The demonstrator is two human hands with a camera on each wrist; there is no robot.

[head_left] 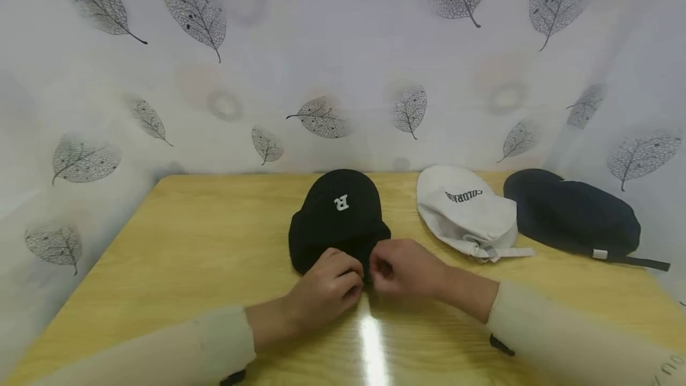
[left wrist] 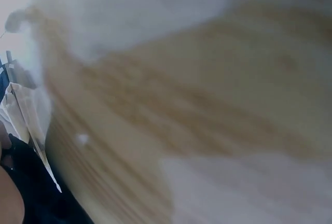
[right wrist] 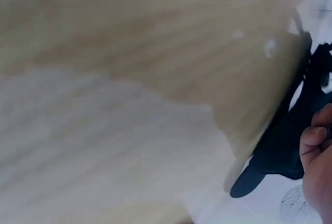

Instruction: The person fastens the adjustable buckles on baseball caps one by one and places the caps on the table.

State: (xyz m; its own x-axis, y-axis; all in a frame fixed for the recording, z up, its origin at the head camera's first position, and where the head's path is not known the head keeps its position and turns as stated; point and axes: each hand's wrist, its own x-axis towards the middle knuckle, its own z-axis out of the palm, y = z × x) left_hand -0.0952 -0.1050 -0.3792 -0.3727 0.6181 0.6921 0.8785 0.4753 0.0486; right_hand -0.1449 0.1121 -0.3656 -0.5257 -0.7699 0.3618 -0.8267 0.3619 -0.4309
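Observation:
A black cap (head_left: 343,213) with a white letter R on its crown lies on the wooden table, in the middle of the head view. At its near edge, my left hand (head_left: 327,285) pinches the fabric with curled fingers. Just to the right, my right hand (head_left: 404,270) grips the same edge, thumb and fingers bent together. The two hands almost meet, and they hide the part of the cap between them. In the right wrist view, the dark cap (right wrist: 280,149) shows beside the bent fingers. Only a sliver of the left hand (left wrist: 9,195) enters the left wrist view.
Right of the black cap lies a white cap (head_left: 466,207) with dark lettering, its strap pointing right. Beyond it is a dark navy cap (head_left: 576,213) with a loose strap, near the table's right side. A leaf-patterned curtain (head_left: 354,64) hangs behind the wooden table (head_left: 203,243).

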